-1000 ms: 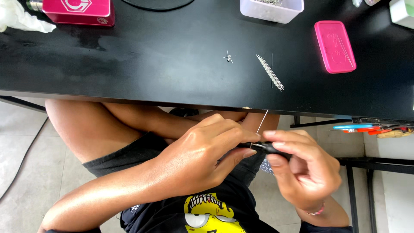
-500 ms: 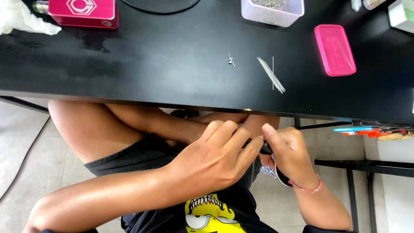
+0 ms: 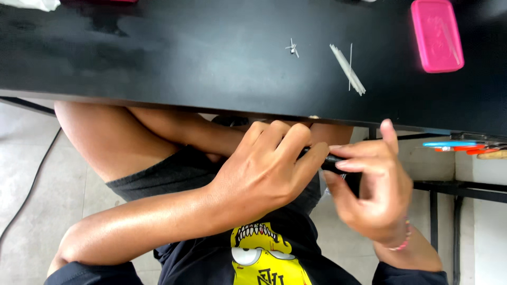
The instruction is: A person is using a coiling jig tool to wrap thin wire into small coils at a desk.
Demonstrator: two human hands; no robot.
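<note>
Pink case right of thin rods on table, hands below its edge.

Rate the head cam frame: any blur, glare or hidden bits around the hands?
Head view: daylight is even, with a soft sheen on the black table. The right hand is slightly motion-blurred, the left hand sharper. The small dark object pinched between them is mostly covered by fingers, so its kind is unclear. The white sticks and pink case read crisp.
</note>
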